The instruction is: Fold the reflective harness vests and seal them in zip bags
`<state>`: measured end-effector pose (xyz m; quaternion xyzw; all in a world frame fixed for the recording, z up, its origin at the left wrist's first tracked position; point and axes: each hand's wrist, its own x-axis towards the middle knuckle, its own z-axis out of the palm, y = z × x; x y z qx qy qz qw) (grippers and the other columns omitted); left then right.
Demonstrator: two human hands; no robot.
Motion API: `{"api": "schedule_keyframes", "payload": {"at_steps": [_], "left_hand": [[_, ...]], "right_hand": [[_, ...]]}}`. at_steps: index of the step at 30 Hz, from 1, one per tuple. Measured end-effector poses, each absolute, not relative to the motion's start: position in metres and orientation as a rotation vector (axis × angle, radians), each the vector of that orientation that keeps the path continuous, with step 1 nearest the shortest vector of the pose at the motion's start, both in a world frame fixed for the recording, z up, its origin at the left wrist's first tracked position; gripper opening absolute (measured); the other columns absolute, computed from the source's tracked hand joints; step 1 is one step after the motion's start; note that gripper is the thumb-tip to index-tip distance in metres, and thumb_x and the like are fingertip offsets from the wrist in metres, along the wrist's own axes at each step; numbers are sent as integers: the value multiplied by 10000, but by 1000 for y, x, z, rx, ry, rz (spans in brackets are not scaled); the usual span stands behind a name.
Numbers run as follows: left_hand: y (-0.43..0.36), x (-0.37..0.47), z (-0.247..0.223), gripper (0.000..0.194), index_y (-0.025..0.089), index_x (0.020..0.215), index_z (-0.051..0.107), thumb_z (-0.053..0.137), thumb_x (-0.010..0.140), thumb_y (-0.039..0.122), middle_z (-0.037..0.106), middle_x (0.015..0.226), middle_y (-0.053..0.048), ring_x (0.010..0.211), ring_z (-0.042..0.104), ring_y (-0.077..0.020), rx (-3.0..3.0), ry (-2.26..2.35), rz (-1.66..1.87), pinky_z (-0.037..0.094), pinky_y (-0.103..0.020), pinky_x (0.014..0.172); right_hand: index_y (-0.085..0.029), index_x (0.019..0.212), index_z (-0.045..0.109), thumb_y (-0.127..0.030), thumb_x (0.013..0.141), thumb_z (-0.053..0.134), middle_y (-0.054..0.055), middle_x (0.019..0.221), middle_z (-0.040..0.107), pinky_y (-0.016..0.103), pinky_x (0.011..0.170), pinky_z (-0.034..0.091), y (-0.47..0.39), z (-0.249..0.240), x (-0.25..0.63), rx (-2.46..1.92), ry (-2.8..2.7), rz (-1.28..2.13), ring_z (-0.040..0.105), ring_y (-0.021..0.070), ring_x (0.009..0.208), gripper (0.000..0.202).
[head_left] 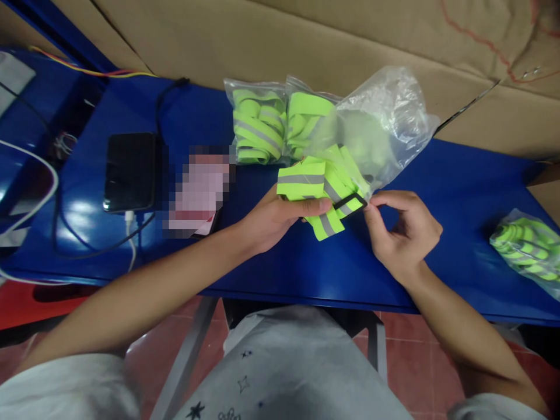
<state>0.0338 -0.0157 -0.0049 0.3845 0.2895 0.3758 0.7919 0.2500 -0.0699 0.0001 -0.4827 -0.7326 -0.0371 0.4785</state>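
A folded bundle of neon yellow reflective straps (pixel 301 181) with grey stripes is gripped in my left hand (pixel 273 219), the thumb pressed on top. A black rectangular buckle (pixel 350 204) shows on the bundle's right side. My right hand (pixel 405 227) is closed in a pinch where the buckle's end meets the lower corner of a clear plastic bag (pixel 400 111); which of the two it grips I cannot tell. That bag stands puffed up behind the straps. Beside it are two zip bags (pixel 258 125) packed with similar rolled straps.
On the blue table (pixel 280 268), a black power bank-like device (pixel 130 172) with a white cable lies left, next to a pixelated phone-like object (pixel 199 195). Another bag of straps (pixel 527 245) lies far right. Cardboard (pixel 262 41) lines the back. Cables run along the left.
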Motion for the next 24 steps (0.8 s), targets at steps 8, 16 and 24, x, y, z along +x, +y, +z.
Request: {"api": "schedule_keyframes", "payload": {"at_steps": [8, 16, 24], "left_hand": [[-28, 44, -4, 314, 194, 969, 732, 922, 765, 338, 758, 1111, -23, 994, 698, -179, 811, 668, 930, 547, -282, 844], [-22, 43, -5, 363, 219, 959, 702, 938, 736, 382, 681, 855, 24, 698, 596, -118, 811, 856, 999, 396, -235, 533], [-21, 40, -5, 302, 212, 919, 736, 925, 741, 367, 714, 866, 2, 782, 661, -156, 781, 685, 842, 483, -270, 677]], "right_hand": [[-225, 915, 626, -114, 879, 699, -33, 777, 687, 254, 646, 559, -68, -7, 246, -1208, -1833, -33, 665, 117, 660, 138], [-241, 951, 584, -91, 882, 674, -11, 809, 667, 291, 626, 532, -60, -5, 254, -1072, -1851, -52, 645, 138, 699, 188], [-262, 1134, 646, -196, 912, 739, -22, 883, 675, 273, 631, 590, -63, -8, 251, -1215, -1781, -6, 667, 111, 686, 249]]}}
